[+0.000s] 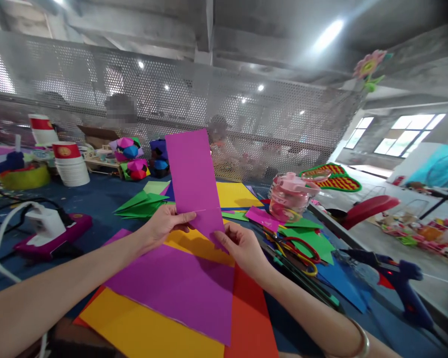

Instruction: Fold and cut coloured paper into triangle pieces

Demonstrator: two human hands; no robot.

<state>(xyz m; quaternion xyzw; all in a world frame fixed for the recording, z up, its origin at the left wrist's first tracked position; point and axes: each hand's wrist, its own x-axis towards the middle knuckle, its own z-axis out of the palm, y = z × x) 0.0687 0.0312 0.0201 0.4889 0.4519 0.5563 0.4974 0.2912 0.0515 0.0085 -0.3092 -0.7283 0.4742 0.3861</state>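
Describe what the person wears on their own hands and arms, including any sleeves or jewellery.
The left hand and right hand are ungloved. Both forearms show no sleeves. A thin, rounded, shiny, metallic-looking bangle encircles the right forearm.

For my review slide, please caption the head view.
Left hand and right hand hold up a purple sheet above overlapping coloured papers.

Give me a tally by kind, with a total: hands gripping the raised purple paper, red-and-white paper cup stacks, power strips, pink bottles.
Hands gripping the purple paper: 2 (left hand, right hand)
Cup stacks: 2
Power strip: 1
Pink bottle: 1
Total: 6
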